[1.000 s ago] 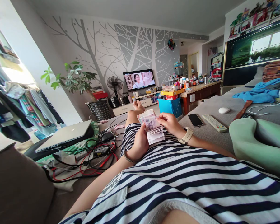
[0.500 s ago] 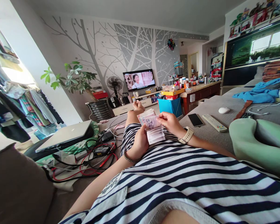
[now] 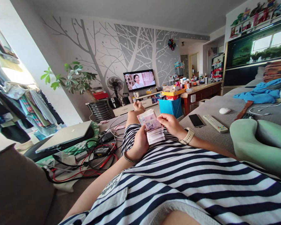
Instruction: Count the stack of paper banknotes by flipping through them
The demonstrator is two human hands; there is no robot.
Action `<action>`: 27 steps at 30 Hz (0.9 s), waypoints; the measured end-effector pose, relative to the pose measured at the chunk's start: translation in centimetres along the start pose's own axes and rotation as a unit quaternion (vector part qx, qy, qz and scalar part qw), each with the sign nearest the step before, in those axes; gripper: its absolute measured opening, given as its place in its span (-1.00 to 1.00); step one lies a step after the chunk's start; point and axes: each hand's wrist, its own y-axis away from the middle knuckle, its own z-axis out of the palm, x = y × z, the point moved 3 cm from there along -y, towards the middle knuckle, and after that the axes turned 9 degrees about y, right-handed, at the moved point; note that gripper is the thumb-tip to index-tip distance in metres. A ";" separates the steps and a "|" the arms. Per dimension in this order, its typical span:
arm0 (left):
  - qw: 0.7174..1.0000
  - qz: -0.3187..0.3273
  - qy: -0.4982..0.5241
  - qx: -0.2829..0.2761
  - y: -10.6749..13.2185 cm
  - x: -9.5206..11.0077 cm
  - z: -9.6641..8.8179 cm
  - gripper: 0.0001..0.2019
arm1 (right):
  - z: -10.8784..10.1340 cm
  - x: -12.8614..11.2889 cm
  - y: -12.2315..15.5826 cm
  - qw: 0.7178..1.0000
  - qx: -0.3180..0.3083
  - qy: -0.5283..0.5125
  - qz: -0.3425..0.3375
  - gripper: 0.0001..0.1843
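Observation:
A bundle of banknotes (image 3: 151, 122) is held over my lap, its purple notes fanned at the lower end and other notes showing behind at the upper left. My left hand (image 3: 140, 140) grips the bundle from the left, thumb on top of the notes. My right hand (image 3: 170, 124) pinches the right edge of the top note between thumb and fingers. A "5" is printed on that note. The fingers under the bundle are hidden. Striped cloth (image 3: 178, 168) covers my body and lap.
On the sofa at right are a phone (image 3: 196, 120), a remote control (image 3: 215, 123), a white mouse (image 3: 224, 111) and a green neck pillow (image 3: 259, 143). A laptop (image 3: 65, 136) and tangled cables (image 3: 96, 159) lie at left. Ahead stands a television (image 3: 139, 80).
The top banknote has shifted slightly and tilts differently between my hands. My right hand has moved a little to the left. The television picture differs slightly.

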 end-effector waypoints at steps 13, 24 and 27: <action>0.999 0.010 -0.023 0.031 0.7 0.5 0.5 -0.89 | 0.0 -0.3 0.1 1.000 0.003 -0.006 0.004 -0.67; 1.000 -0.007 0.003 -0.009 0.2 0.0 0.5 -0.87 | 0.1 -0.2 0.1 1.000 0.005 -0.004 0.001 -0.66; 1.000 0.002 -0.003 -0.006 -0.1 -0.1 0.0 -0.87 | 0.1 -0.1 0.1 1.000 0.006 -0.013 0.000 -0.67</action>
